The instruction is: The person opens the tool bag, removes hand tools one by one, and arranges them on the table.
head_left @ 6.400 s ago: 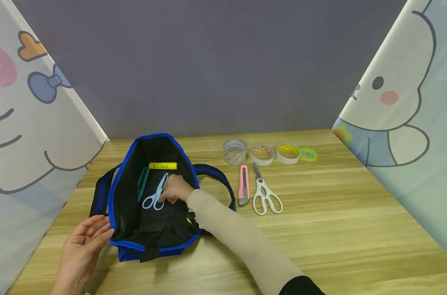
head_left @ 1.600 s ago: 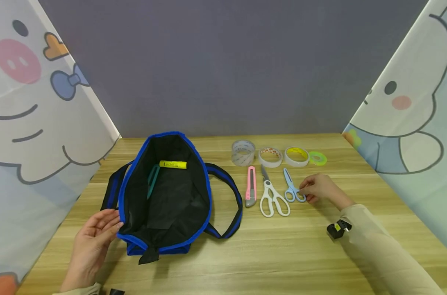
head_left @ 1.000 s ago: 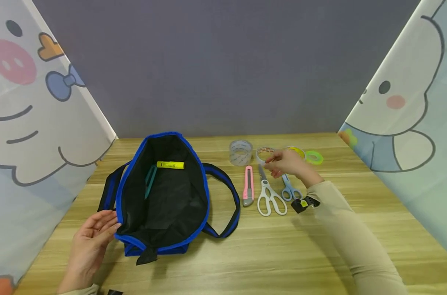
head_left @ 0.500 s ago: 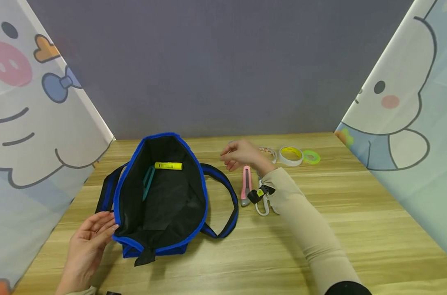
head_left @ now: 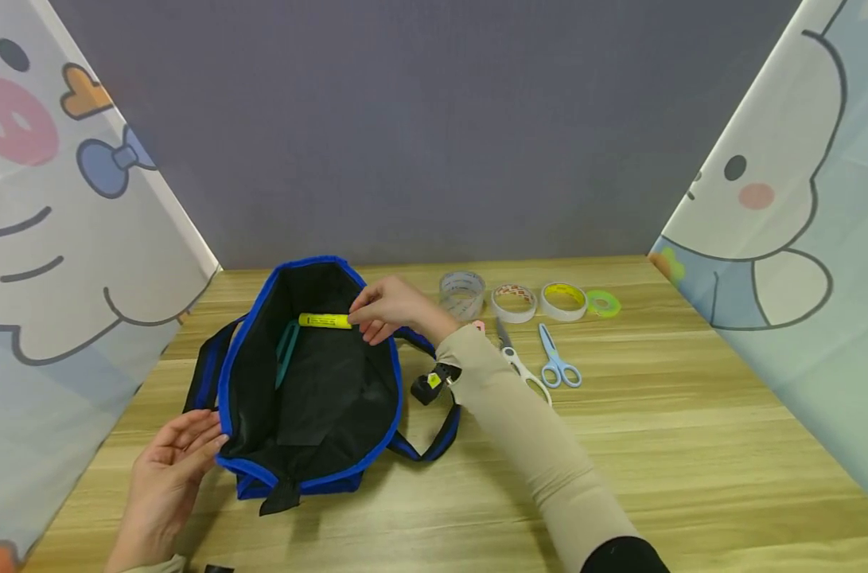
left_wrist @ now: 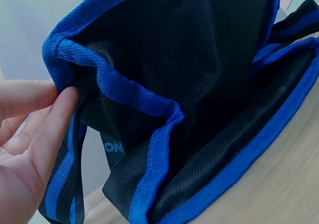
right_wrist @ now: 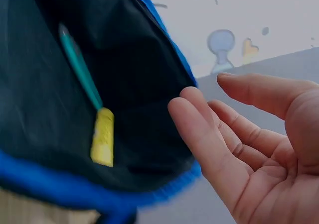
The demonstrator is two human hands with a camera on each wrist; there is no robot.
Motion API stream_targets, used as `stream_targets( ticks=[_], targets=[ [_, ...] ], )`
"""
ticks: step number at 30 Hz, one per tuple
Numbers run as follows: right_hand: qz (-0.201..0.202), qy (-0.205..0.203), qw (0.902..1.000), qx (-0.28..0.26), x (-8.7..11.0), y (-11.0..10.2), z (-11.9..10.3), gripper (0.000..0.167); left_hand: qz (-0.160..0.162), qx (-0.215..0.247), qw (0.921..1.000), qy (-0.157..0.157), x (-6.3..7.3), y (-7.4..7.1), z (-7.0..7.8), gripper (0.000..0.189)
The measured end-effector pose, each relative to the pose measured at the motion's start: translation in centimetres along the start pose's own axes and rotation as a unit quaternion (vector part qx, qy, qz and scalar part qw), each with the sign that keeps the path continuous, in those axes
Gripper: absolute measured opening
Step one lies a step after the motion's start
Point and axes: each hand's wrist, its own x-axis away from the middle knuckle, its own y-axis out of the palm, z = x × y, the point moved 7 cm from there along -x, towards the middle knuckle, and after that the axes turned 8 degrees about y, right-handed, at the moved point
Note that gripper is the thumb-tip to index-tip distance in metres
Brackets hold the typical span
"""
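A black bag [head_left: 319, 414] with blue edging stands with its mouth spread wide. My left hand [head_left: 169, 477] pinches its near left rim between thumb and fingers, as the left wrist view also shows. Inside lie a yellow stick [head_left: 324, 321] with dark print and a slim teal object [head_left: 286, 354], whose kind I cannot tell. My right hand [head_left: 398, 306] is over the bag's far right rim, fingertips near the yellow stick's right end. In the right wrist view, thumb and fingers of the right hand [right_wrist: 249, 149] are apart with nothing between them.
Light-blue scissors [head_left: 548, 342] and white-handled scissors [head_left: 525, 372] lie right of the bag. A pink cutter [head_left: 480, 325] is mostly hidden by the right sleeve. Behind stand a clear tape roll [head_left: 462, 310], two white-sided rolls [head_left: 514, 315] and a green one [head_left: 603, 311].
The light-blue scissors went from inside the bag to the table beside the white-handled pair. My right hand let go of them and swept left to the bag. The left hand kept its hold.
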Motion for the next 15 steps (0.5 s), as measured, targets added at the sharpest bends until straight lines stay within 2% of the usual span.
stream_targets(
  ticks=[4, 9, 15],
  targets=[
    [-0.020, 0.005, 0.9998, 0.000, -1.4, 2.4, -0.1, 0.016, 0.001, -0.005, 1.0000, -0.001, 0.1, 0.0, 0.1, 0.044],
    [-0.035, 0.023, 0.9986, -0.031, -3.4, 4.9, 0.3, 0.008, 0.001, -0.004, 1.0000, 0.000, 0.1, 0.0, 0.2, 0.044],
    [-0.037, 0.055, 0.9967, -0.047, -5.5, 7.0, 1.4, 0.006, -0.004, -0.001, 1.0000, 0.003, 0.1, 0.2, 0.3, 0.044]
  ],
)
